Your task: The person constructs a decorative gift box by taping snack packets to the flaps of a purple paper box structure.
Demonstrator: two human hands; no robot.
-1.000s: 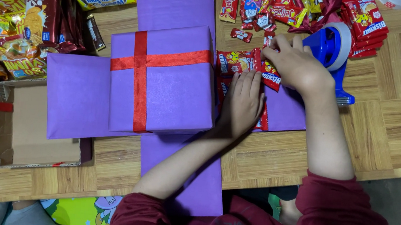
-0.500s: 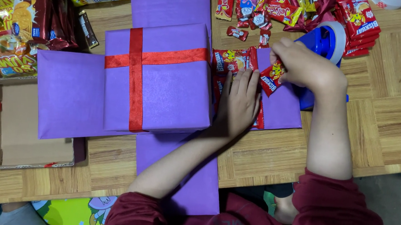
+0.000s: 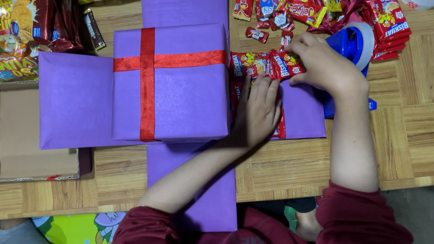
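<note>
A purple box (image 3: 178, 99) tied with a red ribbon cross (image 3: 148, 76) sits on an unfolded purple cross-shaped sheet (image 3: 76, 102). My left hand (image 3: 259, 112) lies flat on red snack packets on the sheet's right flap (image 3: 304, 115), just right of the box. My right hand (image 3: 322, 65) pinches a red snack packet (image 3: 284, 64) at the flap's upper edge. Beside that hand stands a blue tape dispenser (image 3: 354, 45).
An open cardboard box (image 3: 17, 133) lies at the left. Biscuit and snack packs (image 3: 26, 17) pile at the top left, and red candy packets (image 3: 387, 22) lie along the top right. The wooden table's front edge (image 3: 293, 193) runs near my body.
My right hand has come away from the tape dispenser, moving left and down with a red packet onto the flap. My left hand stayed flat on the packets.
</note>
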